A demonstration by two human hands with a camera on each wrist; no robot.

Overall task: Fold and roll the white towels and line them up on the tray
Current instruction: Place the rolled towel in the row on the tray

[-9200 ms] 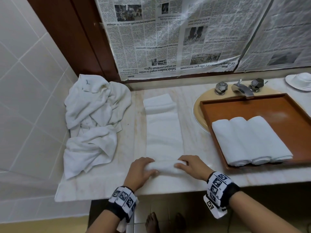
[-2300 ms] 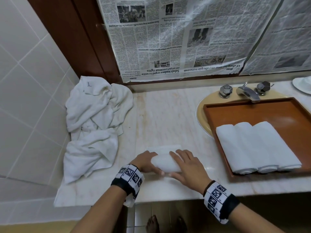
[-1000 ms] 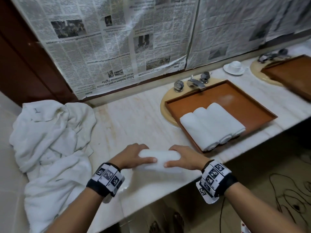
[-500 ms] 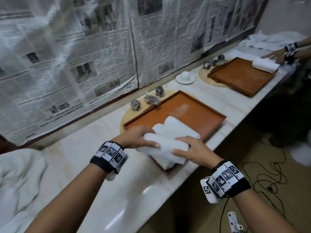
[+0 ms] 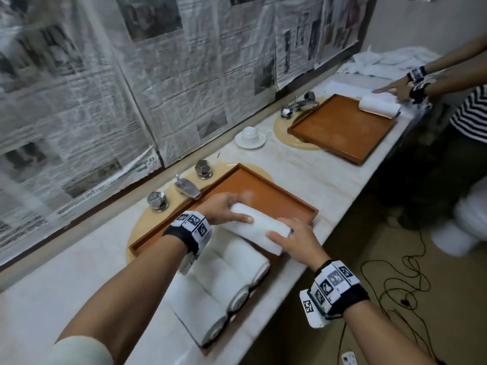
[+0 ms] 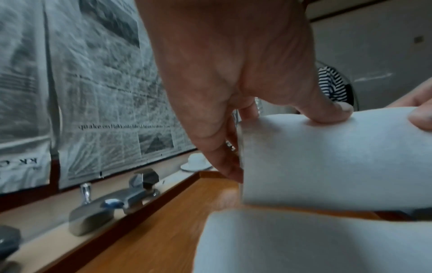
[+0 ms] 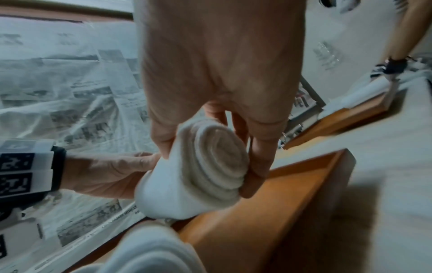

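Towels (image 5: 224,283) rolled tight lie nearest the counter's front edge, three of them side by side and touching, at the near end of the brown wooden tray (image 5: 284,198) that sits over the yellowish sink basin (image 5: 147,227). Just beyond them both hands carry a fourth rolled towel (image 5: 257,230), held above the tray floor right next to the last roll in the row; from the left wrist view a gap of wood shows beneath it, so it has not touched down. The right hand (image 5: 297,241) grips the near end, thumb on one side and fingers curled round the other, the spiral of the roll plain in the right wrist view (image 7: 210,160). The left hand (image 5: 224,209) holds the far end, thumb laid along the top and fingers bent down behind the roll (image 6: 224,151). Both wrists wear black bands with white coded tags. Past the tray stand a chrome tap (image 5: 187,188) and two faceted knobs, then a white cup on a saucer (image 5: 249,137) on the marble counter (image 5: 329,185). Newspaper sheets (image 5: 131,75) cover the wall behind. Farther along, a second tray (image 5: 340,130) sits over another basin, where another person in a striped top (image 5: 471,111) presses a rolled towel at its far corner, with loose white towels heaped beyond.
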